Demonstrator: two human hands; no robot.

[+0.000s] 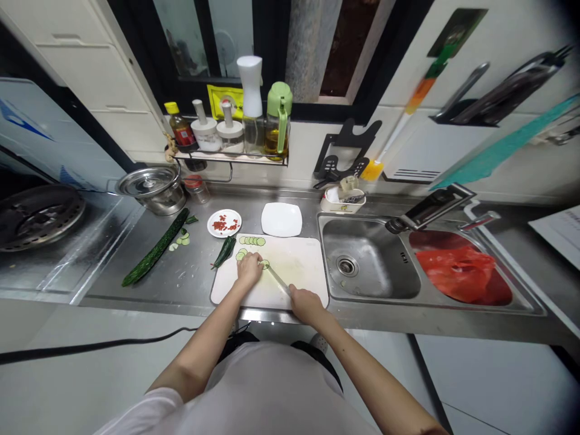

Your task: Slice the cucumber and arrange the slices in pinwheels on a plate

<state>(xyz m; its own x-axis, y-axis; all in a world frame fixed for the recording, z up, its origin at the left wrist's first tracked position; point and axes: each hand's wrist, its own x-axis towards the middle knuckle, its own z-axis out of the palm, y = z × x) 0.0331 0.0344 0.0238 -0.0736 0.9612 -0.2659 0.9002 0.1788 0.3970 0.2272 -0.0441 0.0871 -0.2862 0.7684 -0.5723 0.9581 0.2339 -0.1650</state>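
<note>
On the white cutting board [290, 272], my right hand [307, 304] grips a knife [278, 280] by its handle, the blade pointing up and left. The blade's tip meets a cucumber slice [264, 264]. My left hand [249, 270] is closed with its fingertips down on cucumber by the blade; the fingers cover most of it. Other cucumber slices [241, 254] lie just above that hand. A row of cucumber slices [252, 241] runs along the board's upper left. Dark green peppers [224, 251] rest across the board's left edge.
Left of the board lie a long cucumber [156, 249] and offcuts [181, 240]. Behind it are a plate of chopped red pieces [225, 223] and a white plate [281, 219]. A lidded pot [156, 190] stands back left. The sink [371, 257] is to the right, with a red bag [457, 272] beyond.
</note>
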